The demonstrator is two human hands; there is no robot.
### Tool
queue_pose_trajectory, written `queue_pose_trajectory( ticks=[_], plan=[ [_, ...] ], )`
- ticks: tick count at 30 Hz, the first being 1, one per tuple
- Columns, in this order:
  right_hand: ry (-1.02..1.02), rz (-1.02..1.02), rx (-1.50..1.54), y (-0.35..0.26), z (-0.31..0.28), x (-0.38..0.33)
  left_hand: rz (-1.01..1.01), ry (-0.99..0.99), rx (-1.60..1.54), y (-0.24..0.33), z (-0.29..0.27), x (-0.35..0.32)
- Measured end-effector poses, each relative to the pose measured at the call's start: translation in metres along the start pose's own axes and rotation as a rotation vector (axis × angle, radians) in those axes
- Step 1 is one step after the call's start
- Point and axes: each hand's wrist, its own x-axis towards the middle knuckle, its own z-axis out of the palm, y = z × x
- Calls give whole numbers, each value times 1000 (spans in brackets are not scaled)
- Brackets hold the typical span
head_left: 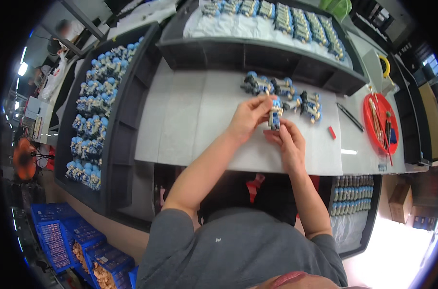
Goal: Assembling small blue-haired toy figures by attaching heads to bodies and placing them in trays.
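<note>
Over the white work table I hold up one small figurine with a light blue top and a blue and cream body. My left hand pinches it near its blue head. Lower down, the fingers of my right hand close around its base. Just beyond my hands several similar figurines with blue caps and dark parts lie in a loose cluster on the table. Fine details of the held figurine are too small to make out.
A dark tray of lined-up figurines stands at the back, another tray at left. To the right lie a red block, a black pen-like tool and a red dish of tools. Blue crates sit lower left.
</note>
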Motion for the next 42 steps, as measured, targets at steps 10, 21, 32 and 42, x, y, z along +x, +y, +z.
queue_pose_trajectory(
  ticks=[10,21,32,42],
  plan=[
    [-15,-53,54,6,-3,-3,4,-43,71,-4,-6,0],
    [-5,-51,91,5,-4,-6,-2,-53,60,-3,-5,-2],
    [124,-280,-55,8,-3,-5,3,-76,274,-1,-5,-4],
    [147,-165,6,6,-4,-4,-2,-124,74,3,1,-7]
  ],
)
